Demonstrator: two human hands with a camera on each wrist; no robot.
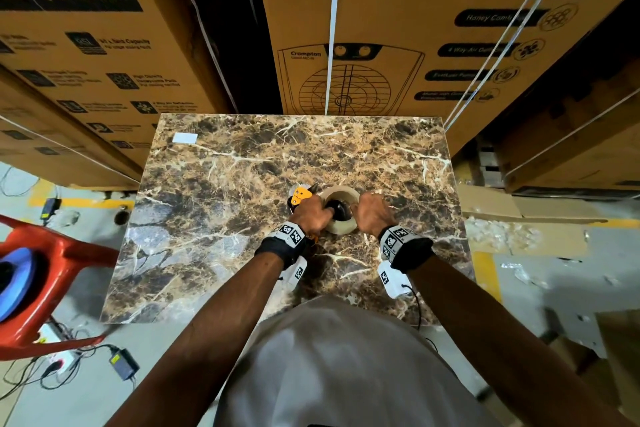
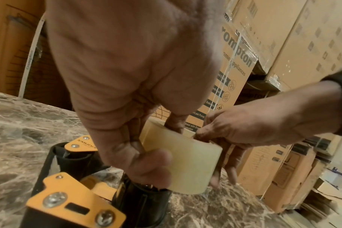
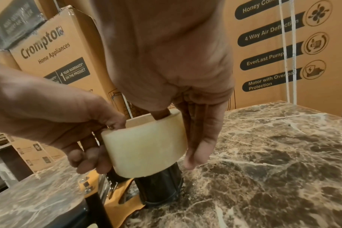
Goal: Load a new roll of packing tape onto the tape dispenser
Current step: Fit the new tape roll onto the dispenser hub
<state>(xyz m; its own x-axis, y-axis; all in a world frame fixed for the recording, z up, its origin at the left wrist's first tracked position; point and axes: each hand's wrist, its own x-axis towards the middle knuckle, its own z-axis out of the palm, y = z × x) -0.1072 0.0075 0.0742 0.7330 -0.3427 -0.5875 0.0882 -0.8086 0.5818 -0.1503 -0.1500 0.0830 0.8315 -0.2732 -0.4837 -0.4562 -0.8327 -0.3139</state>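
A pale clear tape roll (image 1: pixel 341 227) (image 2: pixel 187 163) (image 3: pixel 144 148) is held tilted over the black hub (image 3: pixel 160 189) (image 2: pixel 146 200) of a yellow and black tape dispenser (image 1: pixel 300 197) (image 2: pixel 68 200). The dispenser lies on its side on the marble table (image 1: pixel 242 156). The roll's lower edge sits around the top of the hub. My left hand (image 1: pixel 311 215) (image 2: pixel 152 154) pinches the roll's left wall, thumb in the core and fingers outside. On the opposite wall my right hand (image 1: pixel 372 215) (image 3: pixel 187 131) pinches the same way.
Tall printed cardboard boxes (image 1: pixel 415 28) crowd the table's far and side edges. A small white label (image 1: pixel 185 138) lies at the table's far left. On the floor to the left are a red chair (image 1: pixel 52 270), a power strip and cables (image 1: pixel 59 357).
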